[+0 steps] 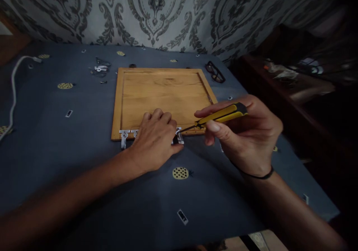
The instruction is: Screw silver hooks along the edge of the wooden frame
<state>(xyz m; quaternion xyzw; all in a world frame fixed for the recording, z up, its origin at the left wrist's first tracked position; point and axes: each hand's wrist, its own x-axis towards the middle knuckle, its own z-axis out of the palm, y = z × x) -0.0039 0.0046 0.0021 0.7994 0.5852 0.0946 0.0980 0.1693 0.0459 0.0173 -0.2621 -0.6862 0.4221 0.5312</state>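
A wooden panel (pixel 165 98) with a raised frame lies flat on the blue cloth. My left hand (pixel 155 139) rests across its near edge, fingers curled and thumb against a metal hinge (pixel 180 137). Much of that hinge is hidden beneath the hand. In my right hand (pixel 248 132) is a yellow and black screwdriver (pixel 220 116), gripped by its handle and slanting down to the left. Its tip meets the hinge; whether a screw sits there is too small to tell. Another metal hinge (pixel 123 137) sticks out at the panel's near left corner.
Eyeglasses (pixel 214 72) lie right of the panel. Small metal hardware (pixel 101 68) and a loose screw (pixel 103 82) are at its upper left. A white cable (pixel 13 83) runs along the left side. Patterned fabric (pixel 153 16) hangs behind; the cloth-covered table (pixel 92 213) ends at the right.
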